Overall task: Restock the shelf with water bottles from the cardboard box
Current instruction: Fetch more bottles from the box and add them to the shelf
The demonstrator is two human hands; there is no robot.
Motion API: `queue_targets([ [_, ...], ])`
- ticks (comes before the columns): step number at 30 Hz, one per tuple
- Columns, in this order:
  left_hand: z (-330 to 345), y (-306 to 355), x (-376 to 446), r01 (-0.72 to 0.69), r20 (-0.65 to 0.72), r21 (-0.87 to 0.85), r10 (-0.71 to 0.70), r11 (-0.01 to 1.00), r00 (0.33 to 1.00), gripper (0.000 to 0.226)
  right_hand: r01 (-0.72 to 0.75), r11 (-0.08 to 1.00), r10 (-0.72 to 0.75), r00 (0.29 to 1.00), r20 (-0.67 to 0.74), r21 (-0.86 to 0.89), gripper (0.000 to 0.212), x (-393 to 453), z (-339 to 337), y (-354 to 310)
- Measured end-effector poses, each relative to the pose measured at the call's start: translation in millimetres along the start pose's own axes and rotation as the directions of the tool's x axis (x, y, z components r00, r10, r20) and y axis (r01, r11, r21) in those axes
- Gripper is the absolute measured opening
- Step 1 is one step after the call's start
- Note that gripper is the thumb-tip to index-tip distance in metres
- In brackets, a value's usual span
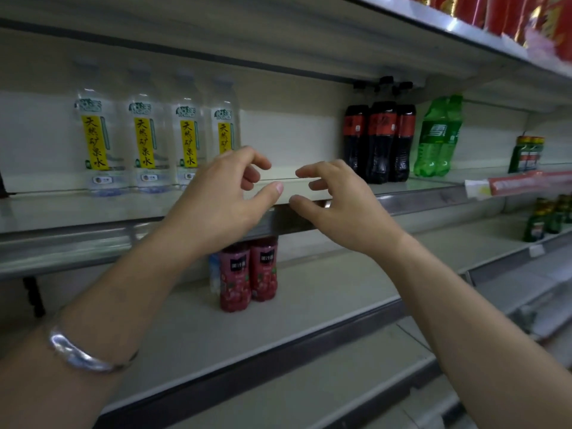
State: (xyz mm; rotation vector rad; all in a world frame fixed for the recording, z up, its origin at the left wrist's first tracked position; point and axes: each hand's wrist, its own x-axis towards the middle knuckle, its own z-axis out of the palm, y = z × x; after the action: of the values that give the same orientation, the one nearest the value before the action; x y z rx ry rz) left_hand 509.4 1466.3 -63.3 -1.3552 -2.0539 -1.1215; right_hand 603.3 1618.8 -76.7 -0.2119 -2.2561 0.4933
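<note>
Head view: four water bottles (145,131) are seen lined up at the shelf's (77,209) far left; bare space remains to their right. Both hands, left hand (223,193) and right hand (343,202), are held empty, fingers loosely curled. No cardboard box is seen.

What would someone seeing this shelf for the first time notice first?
Two bare hands, the left hand and the right hand, hover empty with loosely curled fingers in front of the middle shelf. Behind the left hand stands a row of four water bottles with yellow labels. To the right stand dark cola bottles.
</note>
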Motion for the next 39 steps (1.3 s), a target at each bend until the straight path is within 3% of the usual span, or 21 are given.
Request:
queue_targets([
  [8, 8, 17, -14, -0.020, 0.106, 0.122, 0.007, 0.992, 0.994, 0.048, -0.063, 0.991, 0.076, 0.991, 0.110, -0.114, 0.064, -28, -27, 2],
  [15, 19, 21, -28, -0.126, 0.408, 0.347, -0.029, 0.929, 0.912, 0.090, -0.079, 0.919, 0.192, 0.946, 0.262, -0.387, 0.091, -56, -43, 5],
  [25, 29, 24, -31, -0.199, 0.551, 0.432, -0.083, 0.880, 0.831, 0.098, -0.135, 0.881, 0.310, 0.888, 0.339, -0.453, 0.100, -79, -59, 0],
  [31, 42, 31, -35, -0.254, 0.539, 0.379, 0.011, 0.890, 0.842, 0.099, -0.155, 0.835, 0.368, 0.871, 0.327, -0.528, 0.100, -92, -67, 7],
  [39, 69, 52, -44, -0.323, 0.588, 0.314, 0.085, 0.893, 0.805, 0.098, -0.221, 0.806, 0.439, 0.845, 0.305, -0.549, 0.102, -117, -79, 23],
])
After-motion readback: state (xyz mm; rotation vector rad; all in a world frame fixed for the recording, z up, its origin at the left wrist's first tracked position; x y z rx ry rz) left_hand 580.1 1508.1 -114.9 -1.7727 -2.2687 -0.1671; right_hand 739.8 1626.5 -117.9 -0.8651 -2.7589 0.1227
